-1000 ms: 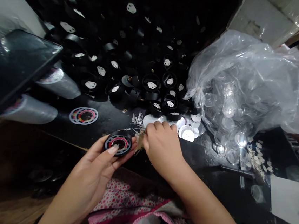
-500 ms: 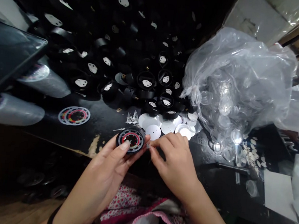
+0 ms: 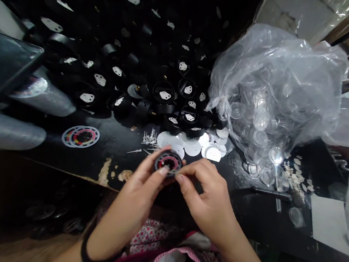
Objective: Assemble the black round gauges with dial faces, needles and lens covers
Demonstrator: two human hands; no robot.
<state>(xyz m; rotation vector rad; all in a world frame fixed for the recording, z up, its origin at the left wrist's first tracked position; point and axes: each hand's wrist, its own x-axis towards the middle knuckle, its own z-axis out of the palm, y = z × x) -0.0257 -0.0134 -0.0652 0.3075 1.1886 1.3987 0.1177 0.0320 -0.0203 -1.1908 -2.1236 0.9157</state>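
A round black gauge [image 3: 169, 162] with a red and white ringed dial is held in my left hand [image 3: 144, 186], the thumb lying over its face. Close against the gauge's right edge, my right hand [image 3: 206, 187] has thumb and forefinger pinched together; whatever is between the fingertips is too small to name. Just beyond the hands lie white discs [image 3: 192, 147] and a small heap of white pointers [image 3: 150, 137]. Two printed dial rings [image 3: 81, 137] overlap on the dark table [image 3: 88, 159] to the left.
Many black round housings [image 3: 164, 92] crowd the back. A clear plastic bag [image 3: 280, 54] of transparent covers stands at the right, near a black pen-like tool [image 3: 271, 194], small white pieces [image 3: 295, 175] and a white card [image 3: 329, 222]. Wrapped stacks [image 3: 16, 132] lie at left.
My left hand has moved right with the gauge, which is now tilted differently and nearer my right fingertips. The whole view has shifted slightly.
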